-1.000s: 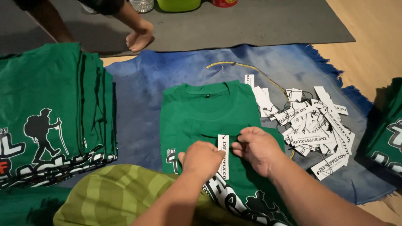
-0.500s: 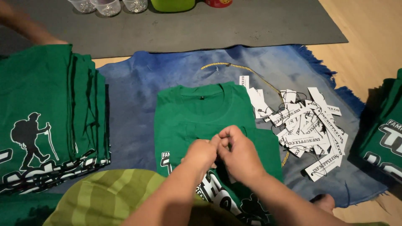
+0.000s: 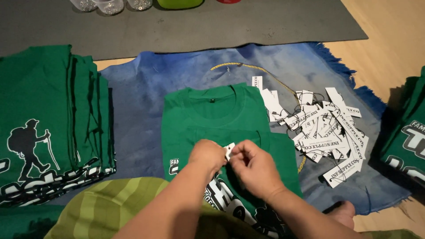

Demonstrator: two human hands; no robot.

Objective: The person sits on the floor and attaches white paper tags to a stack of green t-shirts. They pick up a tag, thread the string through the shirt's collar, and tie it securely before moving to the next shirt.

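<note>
A folded green T-shirt (image 3: 221,110) with a white-and-black print lies on a blue cloth (image 3: 146,88) in front of me. Both my hands meet over its middle. My left hand (image 3: 206,155) and my right hand (image 3: 253,166) pinch a small white paper tag (image 3: 229,149) between their fingertips. Only a corner of the tag shows. A loose heap of white printed tags (image 3: 323,132) lies on the cloth just right of the shirt.
A tall stack of folded green shirts (image 3: 44,124) sits at the left; another green stack (image 3: 409,128) at the right edge. A yellow cord (image 3: 261,71) curls behind the shirt. A grey mat (image 3: 177,26) with clear containers (image 3: 110,5) lies beyond. Striped green fabric (image 3: 106,203) covers my lap.
My hands have closed together over the tag, which earlier stood upright and plainly visible. The view has shifted down; the other person's bare foot at the top has gone from view.
</note>
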